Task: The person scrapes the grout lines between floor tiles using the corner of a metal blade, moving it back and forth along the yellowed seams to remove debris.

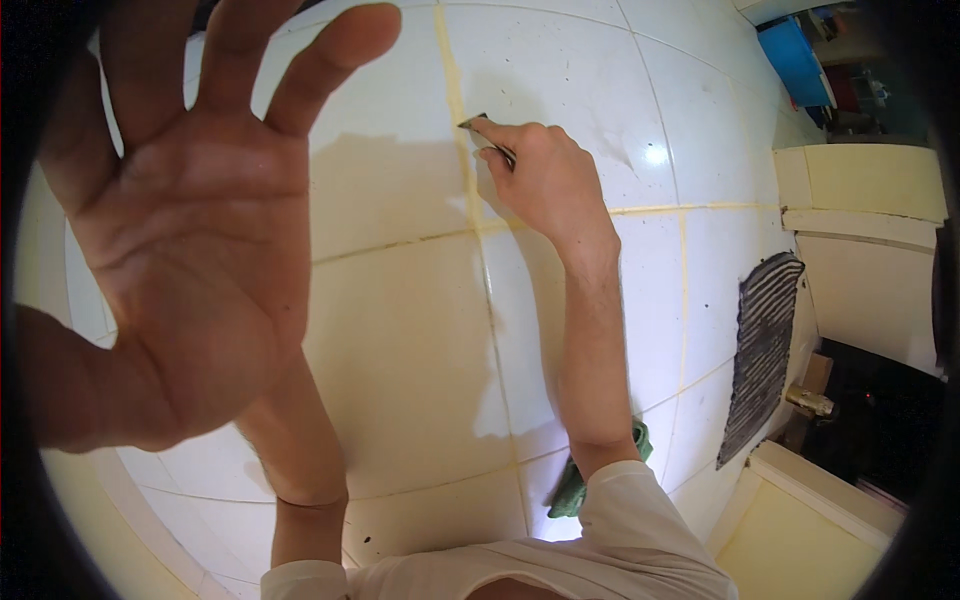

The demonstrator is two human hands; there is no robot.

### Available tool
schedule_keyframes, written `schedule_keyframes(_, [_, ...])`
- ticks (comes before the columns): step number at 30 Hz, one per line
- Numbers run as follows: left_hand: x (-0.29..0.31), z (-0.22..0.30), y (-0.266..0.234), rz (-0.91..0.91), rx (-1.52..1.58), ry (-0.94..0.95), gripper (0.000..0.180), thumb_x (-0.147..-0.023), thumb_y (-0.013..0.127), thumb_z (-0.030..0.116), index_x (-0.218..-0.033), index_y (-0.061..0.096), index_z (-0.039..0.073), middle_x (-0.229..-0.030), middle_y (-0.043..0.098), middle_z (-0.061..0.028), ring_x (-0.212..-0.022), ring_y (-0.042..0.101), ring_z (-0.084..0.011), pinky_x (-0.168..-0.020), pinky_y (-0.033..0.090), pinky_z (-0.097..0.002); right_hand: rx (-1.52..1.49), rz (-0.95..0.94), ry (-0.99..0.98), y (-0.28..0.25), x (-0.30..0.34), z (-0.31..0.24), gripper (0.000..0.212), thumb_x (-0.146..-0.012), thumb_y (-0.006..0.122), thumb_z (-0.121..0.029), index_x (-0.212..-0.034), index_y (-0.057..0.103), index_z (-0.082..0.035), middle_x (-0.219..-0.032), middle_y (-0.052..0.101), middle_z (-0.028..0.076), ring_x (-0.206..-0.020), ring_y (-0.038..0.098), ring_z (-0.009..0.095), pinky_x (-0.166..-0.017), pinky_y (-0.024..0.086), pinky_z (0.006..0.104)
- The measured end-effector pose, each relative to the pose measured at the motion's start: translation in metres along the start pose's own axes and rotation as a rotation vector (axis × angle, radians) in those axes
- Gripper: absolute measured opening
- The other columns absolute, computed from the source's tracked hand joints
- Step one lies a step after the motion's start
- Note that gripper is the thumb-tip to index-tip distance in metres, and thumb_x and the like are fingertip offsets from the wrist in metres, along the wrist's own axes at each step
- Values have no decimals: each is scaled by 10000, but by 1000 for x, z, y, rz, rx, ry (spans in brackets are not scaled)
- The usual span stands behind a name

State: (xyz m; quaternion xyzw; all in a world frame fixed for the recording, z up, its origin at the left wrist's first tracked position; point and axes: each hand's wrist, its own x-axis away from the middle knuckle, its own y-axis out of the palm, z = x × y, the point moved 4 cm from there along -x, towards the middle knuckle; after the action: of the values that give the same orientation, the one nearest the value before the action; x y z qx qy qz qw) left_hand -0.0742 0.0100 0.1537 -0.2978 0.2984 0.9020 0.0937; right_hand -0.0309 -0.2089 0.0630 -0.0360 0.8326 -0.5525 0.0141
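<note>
The tiled floor (400,330), one, white, fills most of the frame. At least three of its joints show strongly yellow; the yellow joint (447,45) running down from the top centre is under work. I judge the step in hand to be working a small dark tool along that joint. The next move, in my judgement, calls for keeping the point on the joint and a firm pinch, without scoring the tile either side.

Items counted, largest first. Mat (765,345): one, dark and ridged, right of the frame. Blue container (795,62): one, upper right. Green cloth (570,490): one, crumpled, lower centre, beside my right arm.

Hands: two. My left hand (200,260) is raised close to the camera at the left, palm showing, fingers spread apart, nothing visible in it. My right hand (545,180) is above centre, fingers clamped on the tool (467,124).

Tool: one, slim, its point at the yellow joint; whether it is touching I cannot tell, and its grip is mostly hidden. Dark specks: several, scattered on the tiles, too small to count reliably.
</note>
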Motion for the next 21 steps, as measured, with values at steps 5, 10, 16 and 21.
schedule_keyframes(5, [0, -14, -9, 15, -36, -59, 394, -1064, 457, 333, -1062, 636, -18, -1053, 735, -151, -1025, 684, -249, -982, 501, -370, 16, -29, -22, 0, -2, 3, 305, -948, 670, -152, -1236, 764, -193, -760, 712, 147, -667, 654, 322, -667, 538, 408])
schedule_keyframes(10, [-9, -12, -16, 14, -63, -14, 391, -1062, 460, 328, -1036, 650, -12, -1034, 740, -153, -1012, 687, -245, -975, 503, -369, 11, -29, -14, -6, -1, 8, 305, -936, 675, -170, -1227, 768, -186, -785, 715, 151, -685, 660, 318, -694, 541, 400])
schedule_keyframes(16, [-21, -28, -27, 12, -194, -3, 390, -1060, 463, 322, -1006, 667, -6, -1011, 745, -155, -997, 691, -240, -966, 506, -368, 37, -45, 34, -8, -1, 5, 294, -926, 681, -177, -1201, 781, -191, -733, 704, 115, -623, 625, 267, -660, 532, 372])
schedule_keyframes(21, [-21, -73, -32, 8, -572, -246, 371, -1062, 481, 291, -1033, 690, -14, -1006, 746, -148, -988, 683, -219, -959, 503, -346, 26, 18, -14, -13, -4, 9, 273, -918, 683, -175, -1166, 795, -171, -693, 688, 93, -559, 563, 217, -618, 507, 357])
